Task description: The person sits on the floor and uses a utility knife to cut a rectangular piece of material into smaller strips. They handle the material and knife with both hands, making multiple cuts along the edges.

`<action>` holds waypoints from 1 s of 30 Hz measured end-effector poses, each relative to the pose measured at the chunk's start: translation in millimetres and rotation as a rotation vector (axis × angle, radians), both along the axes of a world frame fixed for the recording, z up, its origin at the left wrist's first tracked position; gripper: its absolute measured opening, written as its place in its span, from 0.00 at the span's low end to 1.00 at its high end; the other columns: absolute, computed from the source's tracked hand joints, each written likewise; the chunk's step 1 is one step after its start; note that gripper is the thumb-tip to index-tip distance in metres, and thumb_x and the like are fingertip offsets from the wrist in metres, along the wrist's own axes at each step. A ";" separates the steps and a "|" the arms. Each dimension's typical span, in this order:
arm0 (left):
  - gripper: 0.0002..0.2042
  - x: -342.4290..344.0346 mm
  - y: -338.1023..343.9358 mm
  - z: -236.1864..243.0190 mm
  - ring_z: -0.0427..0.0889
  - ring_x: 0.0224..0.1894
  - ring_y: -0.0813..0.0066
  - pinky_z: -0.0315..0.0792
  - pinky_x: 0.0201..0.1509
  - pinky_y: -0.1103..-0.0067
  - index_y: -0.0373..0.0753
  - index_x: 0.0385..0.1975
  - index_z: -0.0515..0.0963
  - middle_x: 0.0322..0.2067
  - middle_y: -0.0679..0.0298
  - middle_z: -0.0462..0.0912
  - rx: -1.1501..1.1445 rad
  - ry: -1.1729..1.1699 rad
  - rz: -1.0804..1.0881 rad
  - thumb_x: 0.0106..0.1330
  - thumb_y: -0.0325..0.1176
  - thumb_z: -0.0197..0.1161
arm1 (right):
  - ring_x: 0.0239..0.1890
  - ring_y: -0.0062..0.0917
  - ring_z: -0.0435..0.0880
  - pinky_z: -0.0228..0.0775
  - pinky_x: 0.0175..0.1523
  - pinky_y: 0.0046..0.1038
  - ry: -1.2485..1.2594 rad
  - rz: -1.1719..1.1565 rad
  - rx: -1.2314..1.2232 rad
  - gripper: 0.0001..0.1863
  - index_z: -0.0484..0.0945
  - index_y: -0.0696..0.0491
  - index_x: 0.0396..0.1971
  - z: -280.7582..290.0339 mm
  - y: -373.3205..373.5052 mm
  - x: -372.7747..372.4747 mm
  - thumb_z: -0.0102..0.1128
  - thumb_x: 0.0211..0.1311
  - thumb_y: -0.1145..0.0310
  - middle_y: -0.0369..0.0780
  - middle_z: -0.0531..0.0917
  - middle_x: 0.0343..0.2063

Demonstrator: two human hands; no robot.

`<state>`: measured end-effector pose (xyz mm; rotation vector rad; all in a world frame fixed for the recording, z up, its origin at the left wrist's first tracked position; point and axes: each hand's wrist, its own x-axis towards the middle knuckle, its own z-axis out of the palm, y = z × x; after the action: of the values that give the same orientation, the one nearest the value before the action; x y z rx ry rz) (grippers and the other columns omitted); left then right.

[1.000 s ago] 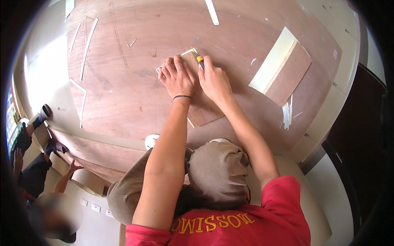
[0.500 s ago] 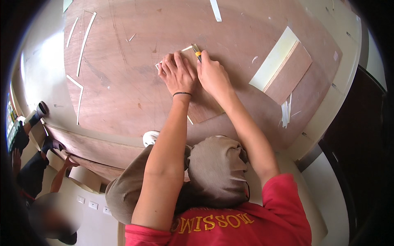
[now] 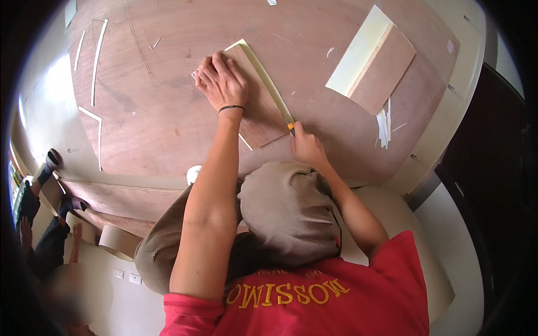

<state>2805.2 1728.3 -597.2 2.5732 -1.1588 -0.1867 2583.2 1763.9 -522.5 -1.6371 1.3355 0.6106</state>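
On the plywood sheet (image 3: 162,109): wooden panel (image 3: 259,101) over pale sheet (image 3: 268,81), left hand (image 3: 224,87) atop, fingers slightly spread. At the panel's near right corner: yellow-tipped cutter (image 3: 291,127), right hand (image 3: 308,148) wrapped round it, fingers curled. Step apparently edge-trimming; next move calls for steady left-hand pressure.

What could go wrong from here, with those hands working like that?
The right hand holds what looks like a yellow-and-black knife close to the bent knee; a slip toward the body might reach it.
The left hand rests near the far end of the wooden piece, while the knife is at the near end, so that end could swivel.
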 end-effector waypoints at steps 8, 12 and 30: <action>0.16 -4.1 -2.3 1.6 0.61 0.61 0.60 0.48 0.68 0.61 0.43 0.55 0.69 0.54 0.57 0.68 -0.009 -0.024 -0.013 0.71 0.40 0.47 | 0.32 0.56 0.82 0.72 0.36 0.54 0.096 -0.057 0.040 0.16 0.65 0.55 0.49 16.3 41.4 -37.2 0.50 0.66 0.63 0.55 0.81 0.26; 0.16 1.3 0.5 1.8 0.63 0.61 0.58 0.49 0.66 0.61 0.44 0.55 0.70 0.54 0.57 0.68 0.007 -0.025 -0.016 0.71 0.41 0.47 | 0.33 0.54 0.82 0.72 0.35 0.52 0.133 -0.022 0.083 0.13 0.65 0.53 0.44 25.2 42.8 -45.1 0.50 0.66 0.63 0.55 0.82 0.26; 0.18 1.8 -2.4 -3.1 0.65 0.60 0.61 0.53 0.64 0.60 0.44 0.56 0.70 0.53 0.60 0.70 0.053 -0.084 -0.020 0.69 0.40 0.49 | 0.26 0.53 0.83 0.76 0.30 0.50 -0.350 0.007 -0.406 0.13 0.64 0.58 0.44 -19.7 -115.2 130.4 0.50 0.68 0.65 0.56 0.81 0.21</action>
<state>2807.0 1725.9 -600.3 2.6394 -1.2253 -0.1158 2713.6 1648.7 -542.3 -1.9639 1.2428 0.0430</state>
